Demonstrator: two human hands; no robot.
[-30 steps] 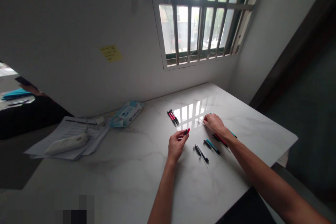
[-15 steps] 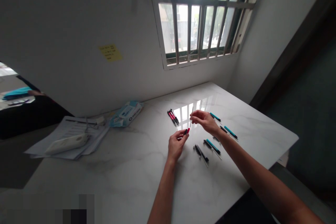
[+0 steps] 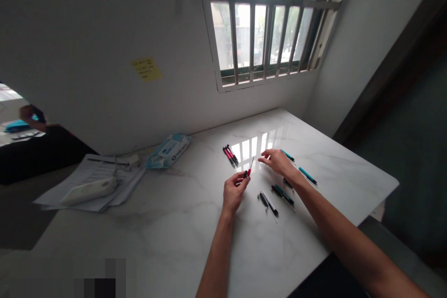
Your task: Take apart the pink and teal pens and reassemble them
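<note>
Right hand off the thin refill, fingers apart — left hand around red barrel — teal pens beside right forearm.

No legible text. Handwriting on yellow sticky note: too small. Print on wipes packet: lettering plus round mark, unreadable. Printed sheets: lines only, unreadable.

Likely an office, though dimness leaves room for doubt: pens on a marbled table, printed papers at eight o'clock, a yellow note at ten, a barred window at one.
</note>
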